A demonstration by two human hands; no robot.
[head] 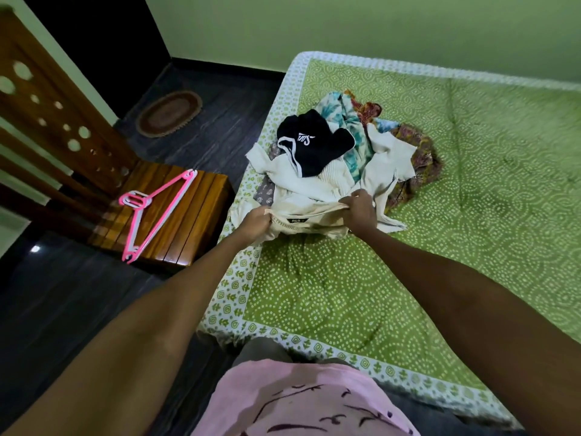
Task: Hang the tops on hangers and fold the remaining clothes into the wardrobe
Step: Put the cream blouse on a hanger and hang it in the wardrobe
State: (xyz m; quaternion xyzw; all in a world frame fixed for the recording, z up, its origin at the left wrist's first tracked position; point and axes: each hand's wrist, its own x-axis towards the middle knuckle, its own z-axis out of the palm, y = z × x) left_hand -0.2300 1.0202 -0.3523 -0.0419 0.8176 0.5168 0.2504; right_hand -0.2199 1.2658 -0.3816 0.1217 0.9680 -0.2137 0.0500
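Note:
A heap of clothes lies on the green bed (456,215). At its near edge is a cream garment (311,223) with a dark neck label. My left hand (256,223) grips its left side and my right hand (361,210) grips its right side, stretching the neckline between them. Behind it lie a black top with white lettering (314,146), a white ribbed garment (314,180), a teal printed cloth (342,114) and a brown patterned cloth (418,152). Pink and white hangers (151,209) rest on the wooden chair seat to the left.
The wooden chair (195,215) stands close against the bed's left side, its tall back (47,114) toward the wall. A small oval mat (169,113) lies on the dark floor beyond it. Green walls enclose the bed's far side.

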